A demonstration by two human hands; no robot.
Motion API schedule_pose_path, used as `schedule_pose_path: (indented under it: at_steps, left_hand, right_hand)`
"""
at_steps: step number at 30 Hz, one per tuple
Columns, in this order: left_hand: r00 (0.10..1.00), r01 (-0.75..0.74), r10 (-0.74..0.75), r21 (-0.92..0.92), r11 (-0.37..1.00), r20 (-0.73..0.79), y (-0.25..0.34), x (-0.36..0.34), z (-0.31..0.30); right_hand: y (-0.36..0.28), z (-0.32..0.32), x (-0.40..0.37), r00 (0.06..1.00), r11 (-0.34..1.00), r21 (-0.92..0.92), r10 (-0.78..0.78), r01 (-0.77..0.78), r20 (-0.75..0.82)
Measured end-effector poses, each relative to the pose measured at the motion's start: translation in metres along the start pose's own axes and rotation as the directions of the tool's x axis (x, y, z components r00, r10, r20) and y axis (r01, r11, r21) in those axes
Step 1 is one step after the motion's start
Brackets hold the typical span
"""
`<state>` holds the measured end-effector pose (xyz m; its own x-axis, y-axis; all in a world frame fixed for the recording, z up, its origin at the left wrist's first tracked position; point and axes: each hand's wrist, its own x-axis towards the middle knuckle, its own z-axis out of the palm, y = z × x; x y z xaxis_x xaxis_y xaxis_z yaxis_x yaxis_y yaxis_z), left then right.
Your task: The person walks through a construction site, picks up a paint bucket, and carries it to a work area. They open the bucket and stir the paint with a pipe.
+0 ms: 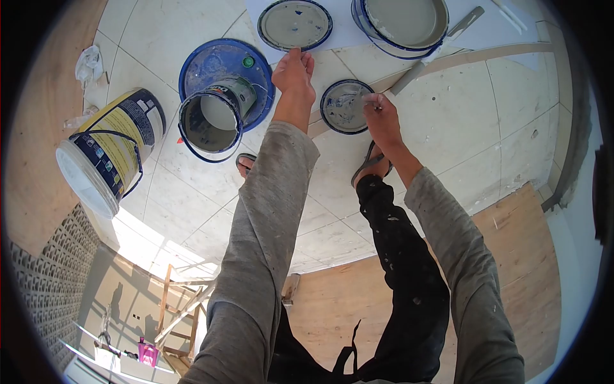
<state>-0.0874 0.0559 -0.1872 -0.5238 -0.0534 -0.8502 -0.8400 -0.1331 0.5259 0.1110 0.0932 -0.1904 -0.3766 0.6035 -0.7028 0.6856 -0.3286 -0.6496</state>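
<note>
Pale tiles cover the floor [441,137], spotted with paint and bounded by a wooden board [48,134] along its left edge. A white sheet [345,41] lies over its far side. The larger lid [297,24], blue-rimmed and coated with pale grey paint, sits by the sheet's left edge; the open bucket [409,19] of grey paint stands further right on it. Off the sheet's near edge, the small lid [342,105] lies smeared side up.

The left hand [294,80] has its fingers curled together at the larger lid's near rim; I cannot tell whether that grip pinches it. The right hand [384,121] reaches over the small lid's right edge, fingertips drawn close together — whether anything is between them is too small to tell.

For good handling, I would keep the fingertips on the blue rims, off the wet-looking faces, and each lid level so nothing runs onto the tiles. A light, even touch on both should suit them better than a hard pull. The sandalled right foot [368,169] is near the small lid — best kept planted. The tin [217,121] on the blue round base [192,67], nearer the floor's left edge, deserves clearance from the left sleeve [259,211].
</note>
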Motion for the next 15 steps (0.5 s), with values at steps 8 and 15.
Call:
schedule_pose_path:
  at_steps: [8, 15]
  left_hand:
    - [0.889, -0.451, 0.360, 0.407, 0.794, 0.283, 0.075, -0.104, -0.030]
    - [0.495, -0.849, 0.340, 0.528, -0.005, 0.799, 0.103, -0.184, 0.030]
  right_hand:
    - [-0.058, -0.055, -0.096, 0.997, 0.991, 0.116, 0.069, -0.071, 0.023]
    - [-0.150, -0.133, -0.167, 0.995, 0.990, 0.137, -0.011, 0.025, -0.103]
